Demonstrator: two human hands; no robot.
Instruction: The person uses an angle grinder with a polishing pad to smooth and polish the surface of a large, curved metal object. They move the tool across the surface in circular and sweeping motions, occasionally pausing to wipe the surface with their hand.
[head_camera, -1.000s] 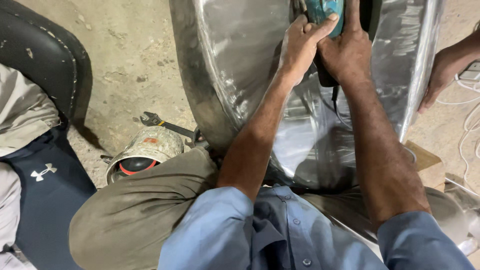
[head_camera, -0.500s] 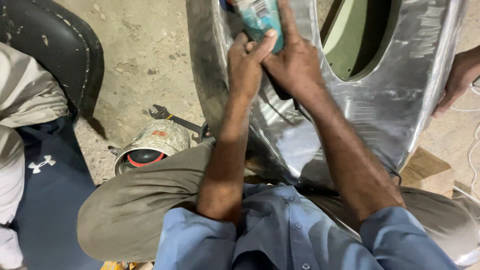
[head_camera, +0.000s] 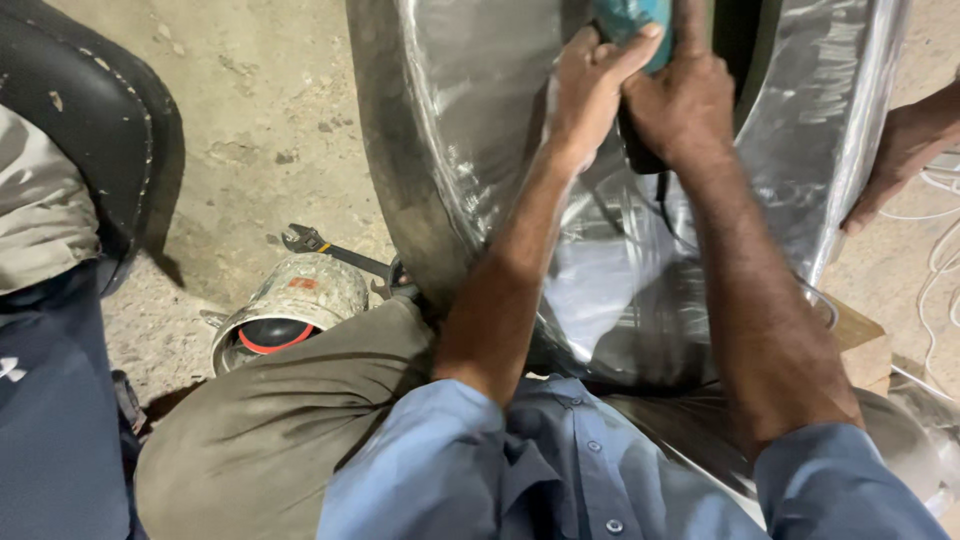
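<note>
A large bare-metal panel (head_camera: 480, 130), shiny and curved, stands on the concrete floor between my knees. My left hand (head_camera: 590, 85) and my right hand (head_camera: 680, 100) both grip a teal power tool (head_camera: 625, 20) held against the panel near the top edge of the view. Most of the tool is cut off by the frame. Its black cord (head_camera: 662, 200) hangs down beside my right wrist.
Another person's hand (head_camera: 900, 150) holds the panel's right edge. A dirty tin can (head_camera: 290, 305) and a wrench (head_camera: 335, 252) lie on the floor by my left knee. A seated person's legs (head_camera: 50, 400) and a black seat (head_camera: 100, 110) are at left. White cables (head_camera: 940, 250) trail at right.
The view has shifted, so my hands and the tool now sit higher and further right in the frame. Both hands keep their grip on the tool.
</note>
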